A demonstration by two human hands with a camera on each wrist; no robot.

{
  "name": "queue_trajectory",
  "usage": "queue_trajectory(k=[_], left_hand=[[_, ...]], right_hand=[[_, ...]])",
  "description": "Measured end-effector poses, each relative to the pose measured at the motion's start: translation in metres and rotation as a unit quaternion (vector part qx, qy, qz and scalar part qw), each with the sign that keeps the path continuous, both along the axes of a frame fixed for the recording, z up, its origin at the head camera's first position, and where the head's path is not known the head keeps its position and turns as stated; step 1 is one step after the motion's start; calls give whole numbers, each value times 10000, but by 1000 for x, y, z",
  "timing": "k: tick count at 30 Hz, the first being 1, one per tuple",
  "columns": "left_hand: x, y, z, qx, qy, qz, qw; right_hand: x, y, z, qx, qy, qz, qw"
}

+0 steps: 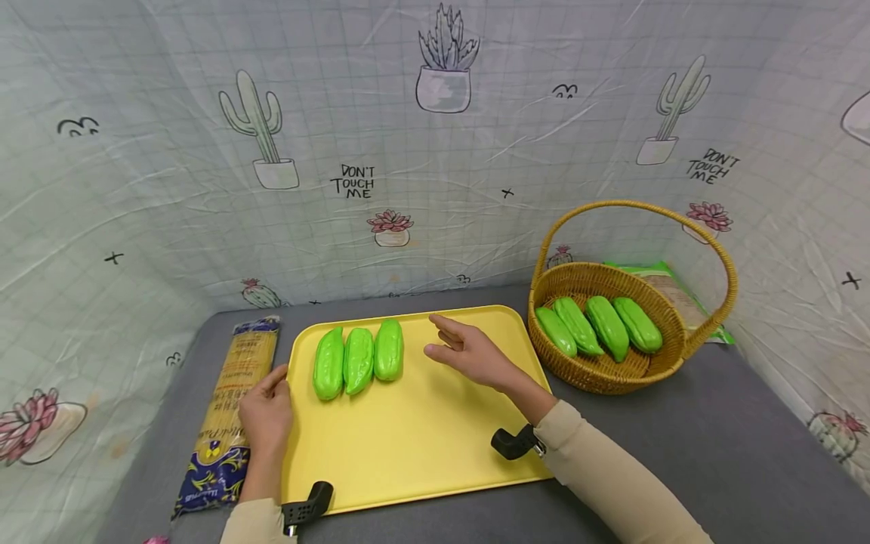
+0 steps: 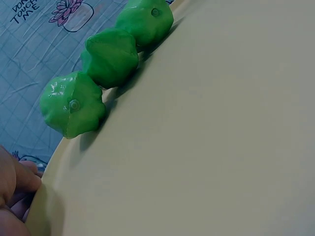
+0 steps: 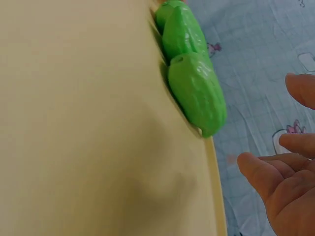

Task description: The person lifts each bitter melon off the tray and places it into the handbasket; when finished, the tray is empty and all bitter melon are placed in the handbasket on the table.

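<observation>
Three glossy green toy bitter melons [image 1: 358, 360] lie side by side at the back left of a yellow tray [image 1: 408, 446]. At the tray's left rim, my left hand [image 1: 267, 412] grips the edge with its fingertips; in the left wrist view the fingers [image 2: 22, 178] are right on the rim. My right hand [image 1: 476, 355] is held over the tray's right half, to the right of the melons. Its fingers are spread and relaxed, thumb apart, with nothing between them. In the right wrist view the right hand [image 3: 285, 182] is away from the nearest melon [image 3: 197, 93].
A wicker basket [image 1: 598, 381] with a tall handle stands right of the tray, holding several more green melons [image 1: 607, 326]. Behind it lies a green-edged packet [image 1: 680, 295]. A bag of spaghetti [image 1: 231, 393] lies left of the tray. A printed cloth hangs behind the grey table.
</observation>
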State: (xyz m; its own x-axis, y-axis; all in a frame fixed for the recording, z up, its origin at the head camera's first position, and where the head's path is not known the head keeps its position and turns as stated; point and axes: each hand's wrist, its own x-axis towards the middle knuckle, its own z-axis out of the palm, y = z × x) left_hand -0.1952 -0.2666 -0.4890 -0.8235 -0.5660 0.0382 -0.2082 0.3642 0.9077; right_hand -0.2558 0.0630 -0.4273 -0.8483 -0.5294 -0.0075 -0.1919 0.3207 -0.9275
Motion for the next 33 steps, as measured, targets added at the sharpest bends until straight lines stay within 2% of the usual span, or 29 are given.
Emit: queue_trajectory(k=[8,17,24,33], left_hand=[[1,-1,1,-1,34,5,10000],[0,2,1,37,10,-7,10000],[0,3,3,60,41,1,10000],[0,2,4,18,13,14,10000]], right_hand=[[-4,-24,-12,218,-102,-172,9996],[-10,-48,-23,412,134,-293,9986],[-14,-61,-25,560,261,-388,9973],[-15,-73,-27,669,175,-425,9967]])
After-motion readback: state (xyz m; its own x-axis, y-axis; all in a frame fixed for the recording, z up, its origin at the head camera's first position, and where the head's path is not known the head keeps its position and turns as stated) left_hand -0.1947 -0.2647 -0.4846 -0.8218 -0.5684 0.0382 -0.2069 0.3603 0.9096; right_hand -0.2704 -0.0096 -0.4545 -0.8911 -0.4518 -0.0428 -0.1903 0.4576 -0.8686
